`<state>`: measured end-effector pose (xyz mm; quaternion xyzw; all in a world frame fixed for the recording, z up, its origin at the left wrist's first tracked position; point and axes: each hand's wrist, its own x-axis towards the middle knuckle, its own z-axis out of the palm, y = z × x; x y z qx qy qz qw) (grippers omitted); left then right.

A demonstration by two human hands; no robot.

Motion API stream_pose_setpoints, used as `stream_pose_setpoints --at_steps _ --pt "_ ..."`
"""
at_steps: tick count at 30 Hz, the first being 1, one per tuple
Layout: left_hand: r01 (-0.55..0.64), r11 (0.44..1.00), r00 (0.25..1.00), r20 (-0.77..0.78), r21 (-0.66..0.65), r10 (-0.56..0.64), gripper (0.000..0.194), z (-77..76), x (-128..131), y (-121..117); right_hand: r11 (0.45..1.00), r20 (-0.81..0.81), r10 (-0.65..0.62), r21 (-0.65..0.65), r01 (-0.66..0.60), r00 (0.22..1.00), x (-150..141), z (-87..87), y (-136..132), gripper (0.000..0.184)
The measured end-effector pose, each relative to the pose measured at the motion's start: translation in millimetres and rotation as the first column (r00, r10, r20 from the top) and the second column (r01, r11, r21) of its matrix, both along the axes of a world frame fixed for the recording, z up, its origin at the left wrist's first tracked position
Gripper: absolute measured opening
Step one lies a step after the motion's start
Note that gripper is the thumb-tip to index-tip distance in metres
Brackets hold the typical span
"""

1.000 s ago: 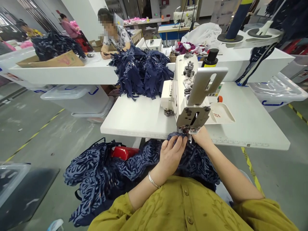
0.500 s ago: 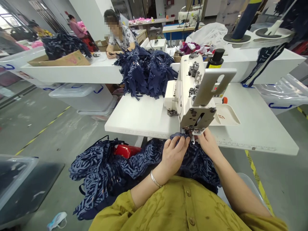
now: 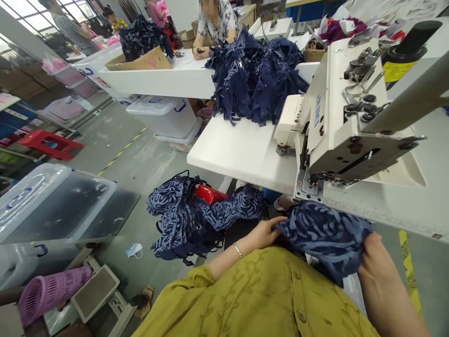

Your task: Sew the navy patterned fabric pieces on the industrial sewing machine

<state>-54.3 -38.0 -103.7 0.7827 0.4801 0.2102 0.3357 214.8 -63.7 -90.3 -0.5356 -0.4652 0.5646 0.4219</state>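
Observation:
A navy patterned bra (image 3: 326, 231) is stretched between my hands below the front edge of the sewing table. My left hand (image 3: 264, 234) pinches its left end. At the opposite end, my right hand (image 3: 375, 255) grips the fabric with the thumb on top. Just above the bra is the sewing machine (image 3: 336, 121), its needle area (image 3: 310, 185) apart from the cloth. To the left, more navy patterned bras (image 3: 185, 224) lie heaped low beside the table, with a red object (image 3: 210, 193) among them.
A heap of navy fabric pieces (image 3: 256, 79) rests on the sewing table (image 3: 238, 150) left of the machine. A co-worker (image 3: 217, 28) sits across. Clear plastic bins (image 3: 164, 117) stand on the floor, along with a purple basket (image 3: 54, 290) and a face mask (image 3: 134, 250).
My hands have come away from the needle area, drawing the bra down toward my body and spreading it apart. My view has turned to the left.

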Motion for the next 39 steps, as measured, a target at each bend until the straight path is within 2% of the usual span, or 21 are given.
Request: stream_pose_setpoints --at_steps 1,4,6,7,9,11,12,14,15,17,19,21,23,26,29,32,35,37,39 --pt "-0.085 0.996 0.996 -0.033 0.011 0.085 0.051 4.2 -7 2 0.999 -0.034 0.005 -0.046 -0.007 0.999 -5 -0.2 4 0.068" --pt "-0.289 0.951 0.950 -0.094 0.106 0.299 0.053 33.7 -43 16 0.979 -0.125 0.044 -0.191 -0.068 0.991 -28 2.9 20 0.055" --pt "-0.390 0.902 0.893 -0.162 0.185 0.419 0.057 54.2 -75 26 0.979 -0.097 0.086 -0.178 -0.103 0.991 -42 2.1 33 0.055" --pt "-0.420 0.872 0.839 -0.258 0.250 0.478 0.057 60.1 -89 30 0.985 -0.057 0.108 -0.130 -0.114 0.993 -49 -0.3 39 0.055" --pt "-0.414 0.845 0.677 -0.506 0.339 0.534 0.056 58.4 -111 33 0.989 0.077 0.148 0.001 -0.149 0.986 -60 -9.3 51 0.054" --pt "-0.388 0.864 0.521 -0.696 0.322 0.494 0.055 37.3 -123 28 0.968 0.270 0.182 0.120 -0.220 0.945 -73 -22.5 59 0.048" --pt "-0.390 0.880 0.497 -0.743 0.271 0.449 0.056 21.2 -126 24 0.948 0.372 0.196 0.165 -0.272 0.907 -81 -30.0 62 0.046" --pt "-0.396 0.902 0.512 -0.774 0.172 0.373 0.056 -15.6 -128 10 0.876 0.547 0.241 0.233 -0.422 0.801 -102 -45.7 65 0.043" --pt "-0.394 0.911 0.528 -0.781 0.122 0.334 0.058 -33.5 -129 2 0.821 0.618 0.270 0.254 -0.512 0.739 -115 -54.0 65 0.042" --pt "-0.389 0.920 0.557 -0.781 0.053 0.280 0.070 -63.0 -132 -15 0.675 0.738 0.314 0.268 -0.687 0.597 -143 -71.7 64 0.043" --pt "-0.389 0.921 0.577 -0.771 0.032 0.270 0.084 -82.2 -137 -29 0.554 0.839 0.301 0.232 -0.799 0.453 -171 -91.7 63 0.055" --pt "-0.403 0.914 0.583 -0.757 0.047 0.296 0.093 -93.6 -144 -39 0.512 0.907 0.255 0.167 -0.842 0.335 -195 -113.6 66 0.067" --pt "-0.427 0.902 0.585 -0.739 0.069 0.334 0.094 -101.9 -151 -42 0.528 0.935 0.221 0.126 -0.840 0.279 -210 -134.6 71 0.070" --pt "-0.444 0.893 0.614 -0.701 0.074 0.363 0.090 -115.6 -161 -38 0.566 0.922 0.230 0.134 -0.814 0.312 -215 -156.7 82 0.068" --pt "-0.437 0.897 0.672 -0.640 0.063 0.373 0.083 -130.2 -170 -27 0.601 0.903 0.265 0.118 -0.790 0.337 -211 -163.4 90 0.067" --pt "-0.437 0.898 0.728 -0.565 0.055 0.389 0.070 -137.8 -174 -16 0.643 0.892 0.300 0.072 -0.763 0.337 -208 -160.1 93 0.065" --pt "-0.449 0.890 0.758 -0.495 0.078 0.426 0.054 -130.0 -175 -8 0.677 0.867 0.356 0.018 -0.736 0.349 -203 -153.2 98 0.059" --pt "-0.466 0.876 0.758 -0.453 0.126 0.469 0.045 -114.0 -176 -5 0.672 0.837 0.412 -0.013 -0.740 0.360 -195 -145.0 104 0.055" --pt "-0.484 0.853 0.748 -0.414 0.195 0.519 0.042 -89.7 -180 -3 0.650 0.800 0.472 -0.032 -0.759 0.370 -185 -130.9 114 0.051"
